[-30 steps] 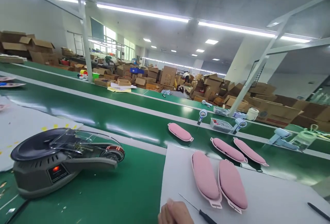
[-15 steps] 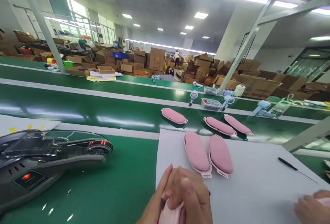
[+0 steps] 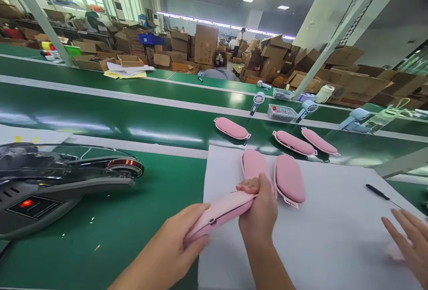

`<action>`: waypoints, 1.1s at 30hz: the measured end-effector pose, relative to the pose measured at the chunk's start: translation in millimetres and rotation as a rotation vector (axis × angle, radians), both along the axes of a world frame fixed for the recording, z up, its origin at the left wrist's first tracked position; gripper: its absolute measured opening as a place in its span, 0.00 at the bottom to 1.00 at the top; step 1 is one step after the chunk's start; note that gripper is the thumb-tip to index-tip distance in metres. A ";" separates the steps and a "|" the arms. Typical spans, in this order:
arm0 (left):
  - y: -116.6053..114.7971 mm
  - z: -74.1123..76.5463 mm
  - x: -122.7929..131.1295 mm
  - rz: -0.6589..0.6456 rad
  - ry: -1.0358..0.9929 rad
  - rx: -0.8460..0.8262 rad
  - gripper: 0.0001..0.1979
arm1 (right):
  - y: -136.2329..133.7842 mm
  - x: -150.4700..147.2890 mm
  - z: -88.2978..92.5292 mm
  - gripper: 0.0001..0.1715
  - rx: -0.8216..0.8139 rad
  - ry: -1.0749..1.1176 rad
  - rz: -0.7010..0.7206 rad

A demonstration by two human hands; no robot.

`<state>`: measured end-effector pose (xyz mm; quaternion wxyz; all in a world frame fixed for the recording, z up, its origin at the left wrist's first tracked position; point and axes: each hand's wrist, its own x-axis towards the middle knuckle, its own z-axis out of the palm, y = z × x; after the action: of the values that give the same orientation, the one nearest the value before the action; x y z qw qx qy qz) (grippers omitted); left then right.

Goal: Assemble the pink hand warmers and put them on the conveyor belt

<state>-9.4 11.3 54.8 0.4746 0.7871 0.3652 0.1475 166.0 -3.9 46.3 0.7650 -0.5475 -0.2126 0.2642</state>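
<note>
Across the front of me I hold an oblong pink padded shell (image 3: pixel 222 213), with a pale upper face and a dark seam and small dark button along its edge. My left hand (image 3: pixel 177 236) is closed round its near left end. Gripping the other end is my right hand (image 3: pixel 260 212), fingers wrapped over it. Just behind my right hand lies another pink padded shell (image 3: pixel 256 163), partly hidden by it. A third pink padded shell (image 3: pixel 290 178), with strap slots at its ends, rests beside that one on the white sheet (image 3: pixel 321 232).
Several pink shells (image 3: pixel 232 128) lie further back on the green bench. At right are a screwdriver (image 3: pixel 377 191) and another person's hand (image 3: pixel 409 238). A grey machine with a red light (image 3: pixel 26 203) stands left. Small handheld fans (image 3: pixel 258 100) and a parts box (image 3: pixel 281 112) stand behind.
My hands have moved apart from their clasp, so the pink shell now shows lengthwise between them. The view has tilted down. The other person's hand at right has opened out.
</note>
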 end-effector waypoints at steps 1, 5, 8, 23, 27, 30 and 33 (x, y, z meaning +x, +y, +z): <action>-2.7 -2.2 -4.1 0.016 0.018 0.029 0.19 | -10.0 2.2 -5.1 0.22 -0.049 -0.045 0.018; -1.8 -6.9 -10.3 -0.013 0.087 0.199 0.14 | -54.1 7.6 -26.6 0.10 -0.240 -0.633 0.188; -0.3 -10.2 -4.5 -0.026 0.124 0.348 0.14 | -72.3 5.1 -40.5 0.21 -0.323 -0.883 0.289; -6.8 -25.8 14.8 0.121 -0.095 0.747 0.13 | -68.7 -11.7 -42.5 0.10 -0.325 -1.348 0.074; -22.8 -33.7 19.0 0.258 0.042 0.863 0.14 | -70.8 -7.9 -37.0 0.15 -0.323 -1.330 0.195; -31.6 -43.7 28.0 0.404 0.031 0.863 0.09 | -69.8 -11.7 -40.6 0.11 -0.294 -1.317 0.142; -31.1 -49.1 36.2 0.486 -0.050 0.807 0.07 | -67.3 -17.2 -45.4 0.10 -0.269 -1.350 0.059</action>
<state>26.8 -19.8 5.7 0.0909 0.7967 0.4408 0.4034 148.8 -71.1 0.9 0.3827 -0.6765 -0.6227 -0.0898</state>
